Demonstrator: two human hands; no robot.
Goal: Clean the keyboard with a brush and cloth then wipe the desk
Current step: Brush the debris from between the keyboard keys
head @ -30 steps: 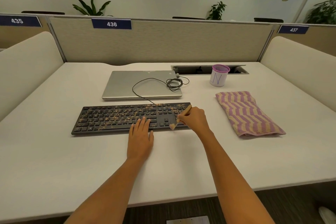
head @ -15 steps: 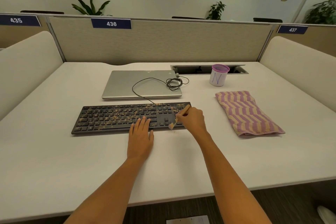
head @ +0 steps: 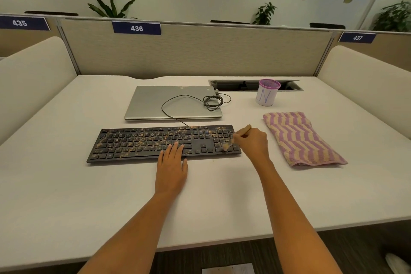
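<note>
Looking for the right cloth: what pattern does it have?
The cloth has wavy purple and beige stripes; head view.

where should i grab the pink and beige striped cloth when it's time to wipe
Probably the near short end of the folded pink-and-beige striped cloth: it lies flat on the white desk, long side running away, and its rolled near hem gives fingers a lip. Come from the near side, pinching thumb under, fingers on top.
</note>
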